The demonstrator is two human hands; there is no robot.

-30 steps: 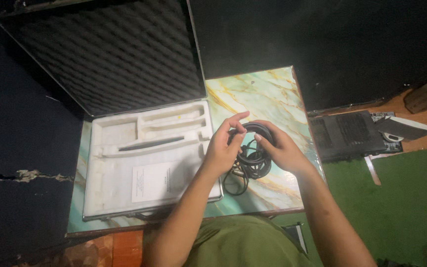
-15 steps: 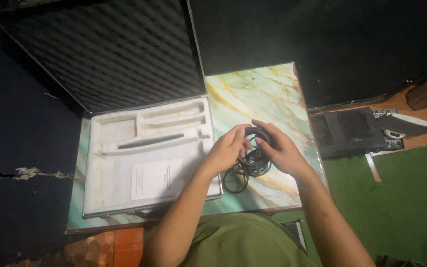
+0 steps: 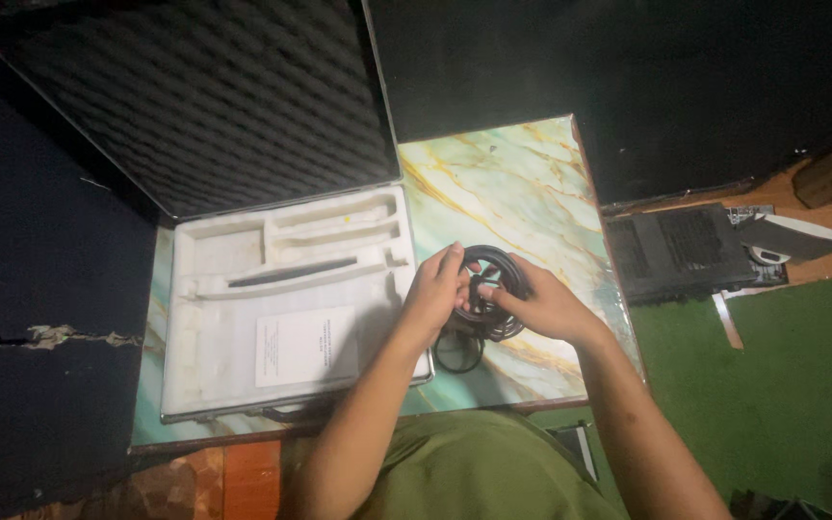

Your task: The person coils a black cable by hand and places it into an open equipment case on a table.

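Both hands meet over a coil of thin black cable (image 3: 493,294) lying on the green-and-gold marbled worktop (image 3: 503,183), just right of the open aluminium case with white moulded foam tray (image 3: 281,308). To handle the coil well, keep the loops stacked and pinch across them so none springs loose — a judgement. The left hand (image 3: 435,294) curls its fingers closed on the coil's left edge; the right hand (image 3: 541,308) lies flat, fingers pressing the loops — both forearms angled inward.

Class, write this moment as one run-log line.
left hand: on black cable coil | right hand: on coil | open foam-lined case: left of coil | marble table
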